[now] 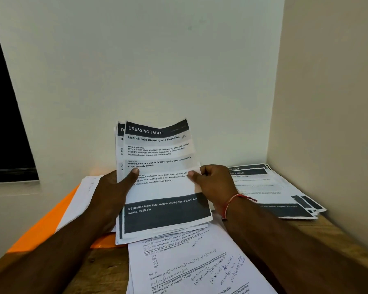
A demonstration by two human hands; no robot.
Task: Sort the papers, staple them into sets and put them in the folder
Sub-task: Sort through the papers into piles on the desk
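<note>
At far left I see the orange folder [40,228] lying flat on the worktop [327,234], with loose white sheets [81,200] on it; I cannot tell whether any are tucked inside. My left hand [113,194] grips a sheaf of printed papers [162,187], thumb across the front, tilted up above the folder's edge. The top page is headed "DRESSING TABLE". My right hand [215,183] pinches that page's right edge between thumb and curled fingers. Below lie maths sheets [189,268], and at right a fanned pile of dark-banded pages [274,187].
</note>
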